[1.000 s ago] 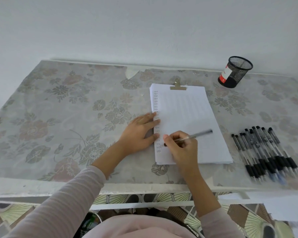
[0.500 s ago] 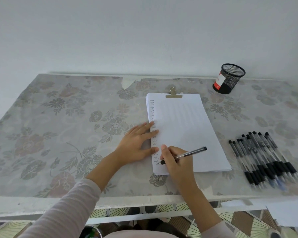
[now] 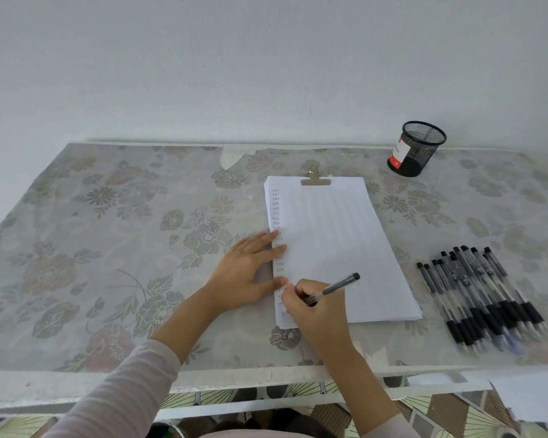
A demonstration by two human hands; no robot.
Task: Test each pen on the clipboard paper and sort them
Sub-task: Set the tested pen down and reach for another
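A stack of white paper [image 3: 332, 245] lies under a brass clip [image 3: 315, 179] on the table, with a column of small pen marks down its left margin. My right hand [image 3: 317, 308] grips a pen [image 3: 337, 287] at the paper's lower left, its tip hidden by my fingers and its black cap end pointing up and to the right. Fingers spread, my left hand [image 3: 249, 268] rests flat on the paper's left edge. To the right of the paper lie several black-grip pens [image 3: 478, 294] in a row.
A black mesh pen cup [image 3: 413, 150] with a red and white label stands at the back right, near the wall. The table carries a floral cover [image 3: 108, 235]. A white sheet [image 3: 532, 396] pokes out below the table's front right edge.
The view has tilted upward, so everything sits lower in frame. My right hand with the pen has shifted slightly down the margin. My left hand stays on the paper's edge.
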